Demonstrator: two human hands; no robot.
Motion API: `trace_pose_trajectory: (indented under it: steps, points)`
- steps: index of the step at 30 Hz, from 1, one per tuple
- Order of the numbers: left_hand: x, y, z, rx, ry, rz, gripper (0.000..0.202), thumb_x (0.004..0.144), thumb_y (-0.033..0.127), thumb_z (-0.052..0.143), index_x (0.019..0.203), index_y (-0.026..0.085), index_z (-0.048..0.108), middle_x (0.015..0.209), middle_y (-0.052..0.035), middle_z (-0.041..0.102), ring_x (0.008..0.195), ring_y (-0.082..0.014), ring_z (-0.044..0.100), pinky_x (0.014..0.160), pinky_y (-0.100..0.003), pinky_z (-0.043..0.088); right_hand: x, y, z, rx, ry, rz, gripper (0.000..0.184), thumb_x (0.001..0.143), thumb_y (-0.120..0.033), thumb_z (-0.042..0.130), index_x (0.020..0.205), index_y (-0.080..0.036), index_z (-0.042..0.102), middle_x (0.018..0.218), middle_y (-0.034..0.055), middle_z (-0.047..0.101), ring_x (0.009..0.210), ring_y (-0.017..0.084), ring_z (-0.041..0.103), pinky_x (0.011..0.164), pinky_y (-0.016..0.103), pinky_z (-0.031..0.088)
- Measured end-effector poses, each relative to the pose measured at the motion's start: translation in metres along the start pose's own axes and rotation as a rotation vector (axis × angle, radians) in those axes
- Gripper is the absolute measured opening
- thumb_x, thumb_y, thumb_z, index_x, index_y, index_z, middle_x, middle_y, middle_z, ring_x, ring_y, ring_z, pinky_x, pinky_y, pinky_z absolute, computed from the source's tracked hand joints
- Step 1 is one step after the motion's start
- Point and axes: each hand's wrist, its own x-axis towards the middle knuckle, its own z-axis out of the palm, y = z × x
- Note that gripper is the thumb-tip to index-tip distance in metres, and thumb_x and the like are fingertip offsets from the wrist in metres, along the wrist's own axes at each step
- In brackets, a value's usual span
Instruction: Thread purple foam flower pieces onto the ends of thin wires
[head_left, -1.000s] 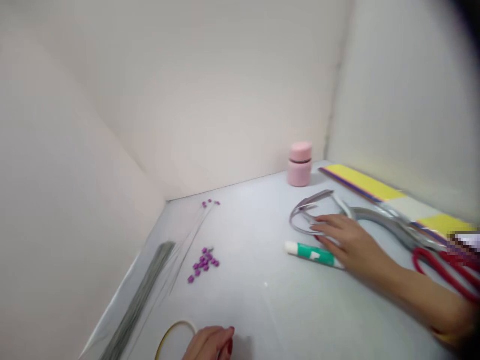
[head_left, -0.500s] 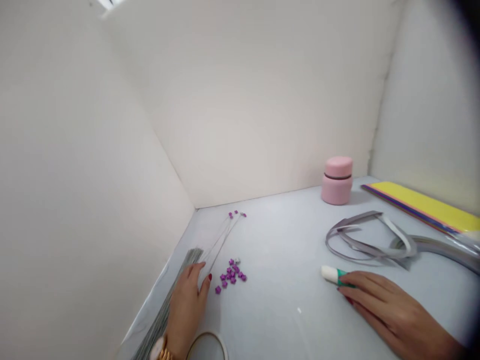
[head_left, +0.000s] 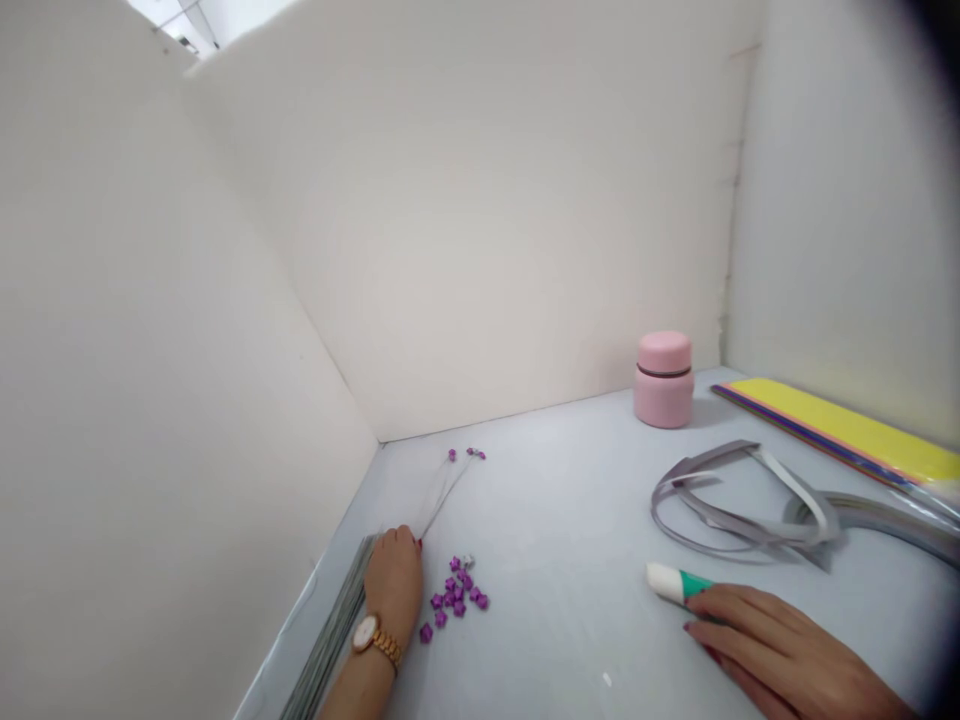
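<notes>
My left hand (head_left: 395, 575), with a gold watch on its wrist, has its fingers curled around the near ends of thin wire stems (head_left: 448, 492). Small purple stars (head_left: 452, 455) tip the far ends of these stems. Beneath and beside that hand lies a bundle of grey-green wires (head_left: 330, 640). Loose purple paper stars (head_left: 459, 594) and a silvery one (head_left: 468, 561) are grouped just to its right. On the right, the fingers of my right hand (head_left: 780, 640) close over a white and green glue tube (head_left: 666, 581) lying on the table.
A pink lidded jar (head_left: 664, 380) stands by the back wall. Grey paper strips (head_left: 724, 495) lie looped beyond my right hand, near a yellow-topped stack of coloured paper (head_left: 847, 420). White walls enclose the table (head_left: 555, 520) at the back and sides.
My left hand has gone from spread fingers to closed ones at the wire stems. Its wrist and watch have turned into fuller view. My right hand stays on the glue tube. The view has shifted slightly.
</notes>
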Motion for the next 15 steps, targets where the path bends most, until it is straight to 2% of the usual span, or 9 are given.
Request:
trace_pose_trajectory:
  steps: [7,12,15]
  points:
    - [0.004,-0.001,0.004,-0.082,-0.027,-0.052,0.017,0.084,0.028,0.051,0.089,0.014,0.06,0.09,-0.0035,0.064,0.081,-0.0172,0.061,0.073,-0.038,0.049,0.002,-0.003,-0.002,0.0,0.005,-0.003,0.027,0.074,-0.019,0.053,0.098,-0.026,0.064,0.099,0.0059,0.066,0.09,0.024,0.062,0.073,0.034,0.055]
    - [0.004,-0.01,-0.006,-0.269,-0.029,-0.154,0.022,0.088,0.032,0.043,0.088,0.014,0.057,0.07,0.001,0.061,0.06,-0.0131,0.059,0.059,-0.032,0.047,0.0,0.003,0.003,-0.025,-0.01,-0.018,0.033,0.073,-0.016,0.054,0.102,-0.027,0.063,0.1,0.0045,0.066,0.091,0.023,0.062,0.074,0.032,0.055]
    - [0.0,-0.016,-0.018,-0.432,0.019,-0.171,0.025,0.09,0.029,0.031,0.089,0.016,0.052,0.062,0.0001,0.057,0.056,-0.0166,0.057,0.057,-0.031,0.041,-0.004,0.007,0.008,-0.027,0.011,-0.029,0.034,0.072,-0.018,0.056,0.103,-0.028,0.063,0.101,0.004,0.066,0.093,0.024,0.062,0.075,0.033,0.055]
